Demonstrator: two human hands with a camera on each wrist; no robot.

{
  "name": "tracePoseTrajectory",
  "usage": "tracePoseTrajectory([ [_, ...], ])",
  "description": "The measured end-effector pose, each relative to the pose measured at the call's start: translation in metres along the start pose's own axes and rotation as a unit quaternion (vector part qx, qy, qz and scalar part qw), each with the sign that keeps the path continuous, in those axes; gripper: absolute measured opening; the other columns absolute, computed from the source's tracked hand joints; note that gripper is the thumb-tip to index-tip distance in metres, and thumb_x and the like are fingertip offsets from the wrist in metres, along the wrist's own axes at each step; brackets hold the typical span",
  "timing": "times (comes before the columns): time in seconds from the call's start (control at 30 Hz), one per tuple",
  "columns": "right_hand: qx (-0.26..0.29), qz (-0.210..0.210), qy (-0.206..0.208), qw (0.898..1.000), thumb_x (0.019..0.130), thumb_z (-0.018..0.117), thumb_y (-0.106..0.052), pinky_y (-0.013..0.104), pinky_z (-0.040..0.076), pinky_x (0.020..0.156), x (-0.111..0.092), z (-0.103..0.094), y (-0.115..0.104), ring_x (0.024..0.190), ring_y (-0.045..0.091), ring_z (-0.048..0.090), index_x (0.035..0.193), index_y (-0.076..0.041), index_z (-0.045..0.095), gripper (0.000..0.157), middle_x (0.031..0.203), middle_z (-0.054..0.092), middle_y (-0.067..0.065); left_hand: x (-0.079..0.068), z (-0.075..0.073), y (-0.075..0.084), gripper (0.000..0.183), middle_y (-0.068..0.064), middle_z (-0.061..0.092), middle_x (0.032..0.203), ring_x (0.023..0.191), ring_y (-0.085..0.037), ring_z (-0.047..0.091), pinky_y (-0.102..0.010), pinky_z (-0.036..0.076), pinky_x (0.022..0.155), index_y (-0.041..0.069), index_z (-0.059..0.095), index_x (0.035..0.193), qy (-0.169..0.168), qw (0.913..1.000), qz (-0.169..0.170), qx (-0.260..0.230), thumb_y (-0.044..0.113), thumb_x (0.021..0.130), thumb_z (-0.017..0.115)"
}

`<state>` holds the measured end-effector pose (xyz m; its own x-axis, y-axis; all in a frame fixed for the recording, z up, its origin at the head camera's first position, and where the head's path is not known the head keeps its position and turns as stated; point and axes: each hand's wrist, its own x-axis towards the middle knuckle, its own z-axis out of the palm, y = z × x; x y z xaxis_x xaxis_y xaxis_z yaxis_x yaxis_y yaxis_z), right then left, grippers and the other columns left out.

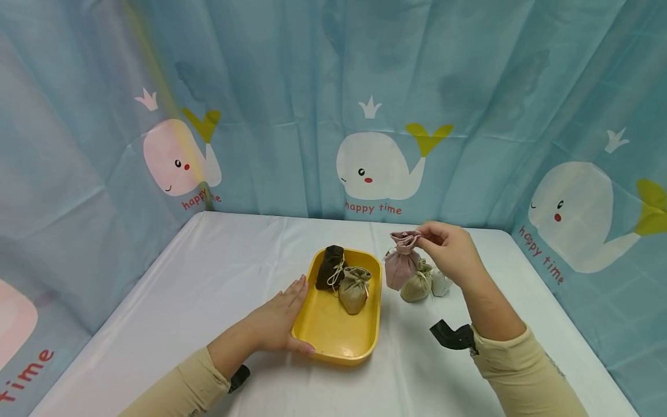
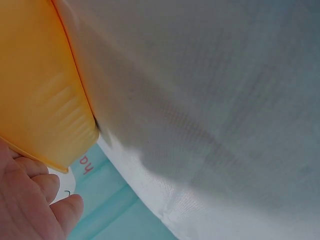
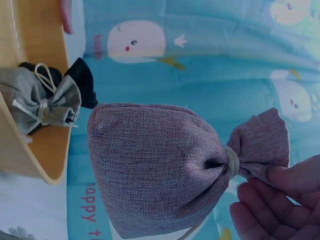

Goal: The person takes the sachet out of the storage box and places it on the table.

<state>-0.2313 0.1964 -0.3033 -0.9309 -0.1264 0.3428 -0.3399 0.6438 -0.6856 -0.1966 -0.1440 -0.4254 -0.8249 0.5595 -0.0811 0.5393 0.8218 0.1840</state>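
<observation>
A pink drawstring pouch (image 3: 155, 165) hangs from my right hand (image 1: 452, 252), whose thumb and fingers pinch its gathered top. In the head view it is right of a yellow tray (image 1: 333, 341). My left hand (image 1: 276, 318) lies along the tray's left rim, fingers straight and thumb at the near left corner. Inside the tray, toward its far end, are a black pouch (image 1: 329, 269) and an olive-beige pouch (image 1: 354, 292). On the table behind the pink pouch sit another olive-beige pouch (image 1: 416, 285) and a white pouch (image 1: 440, 284), partly hidden by the right hand.
A white cloth covers the table (image 1: 219, 260). Blue curtains (image 1: 292, 104) printed with whales close off the back and both sides. Black straps (image 1: 452, 336) hang at the cuffs of both beige sleeves.
</observation>
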Motion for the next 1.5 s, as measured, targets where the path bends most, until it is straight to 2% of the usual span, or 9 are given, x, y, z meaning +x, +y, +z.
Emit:
tracePoseTrajectory([
  [0.2,-0.004,0.005,0.021,1.000,0.090,0.059,-0.015,0.022,0.047,0.059,-0.005,-0.010,0.011,0.074,0.015,0.056,0.093,-0.007,0.067,0.012,0.087,0.066,0.008,0.000,0.001,0.000,0.130,-0.013,-0.003,0.153,0.139,-0.024,0.004,-0.045,0.020,0.109,0.001,0.003,0.146,0.001,1.0000,0.001,0.002,0.087,0.058,0.044],
  [0.4,-0.022,0.030,0.031,0.999,0.091,0.058,-0.017,0.018,0.048,0.063,-0.013,-0.020,0.019,0.079,0.014,0.056,0.097,-0.004,0.067,0.016,0.093,0.065,0.011,0.000,0.002,-0.001,0.130,-0.013,-0.003,0.153,0.139,-0.024,0.004,-0.045,0.020,0.109,0.001,0.003,0.146,0.002,1.0000,0.002,0.002,0.088,0.058,0.044],
  [0.8,-0.050,0.048,0.046,0.997,0.092,0.056,-0.020,0.020,0.046,0.061,-0.025,-0.033,0.040,0.078,0.013,0.054,0.097,-0.003,0.066,0.021,0.094,0.065,0.012,0.000,0.001,-0.001,0.130,-0.011,-0.007,0.152,0.140,-0.025,0.005,-0.045,0.019,0.109,0.001,0.002,0.146,0.003,1.0000,0.003,-0.002,0.087,0.058,0.045],
  [0.9,-0.056,0.058,0.047,0.996,0.093,0.055,-0.020,0.022,0.046,0.062,-0.027,-0.035,0.047,0.078,0.011,0.054,0.096,-0.004,0.066,0.020,0.093,0.066,0.012,-0.001,0.000,0.000,0.130,-0.011,-0.007,0.152,0.140,-0.025,0.005,-0.045,0.019,0.109,0.001,0.002,0.146,0.003,1.0000,0.003,-0.003,0.087,0.058,0.044],
  [1.13,-0.063,0.069,0.050,0.994,0.093,0.053,-0.018,0.026,0.045,0.058,-0.032,-0.038,0.060,0.079,0.020,0.050,0.095,-0.001,0.065,0.021,0.091,0.065,0.015,-0.001,0.001,0.000,0.130,-0.013,-0.004,0.153,0.140,-0.025,0.005,-0.045,0.019,0.109,0.001,0.003,0.146,0.003,1.0000,0.002,0.000,0.087,0.058,0.044],
  [1.5,-0.064,0.096,0.027,0.993,0.092,0.055,-0.016,0.024,0.048,0.060,-0.035,-0.036,0.079,0.080,0.016,0.054,0.095,0.000,0.065,0.019,0.091,0.066,0.014,0.000,0.000,0.000,0.129,-0.012,-0.005,0.153,0.140,-0.024,0.004,-0.045,0.020,0.109,0.002,0.003,0.146,-0.004,1.0000,-0.002,-0.002,0.087,0.058,0.045],
])
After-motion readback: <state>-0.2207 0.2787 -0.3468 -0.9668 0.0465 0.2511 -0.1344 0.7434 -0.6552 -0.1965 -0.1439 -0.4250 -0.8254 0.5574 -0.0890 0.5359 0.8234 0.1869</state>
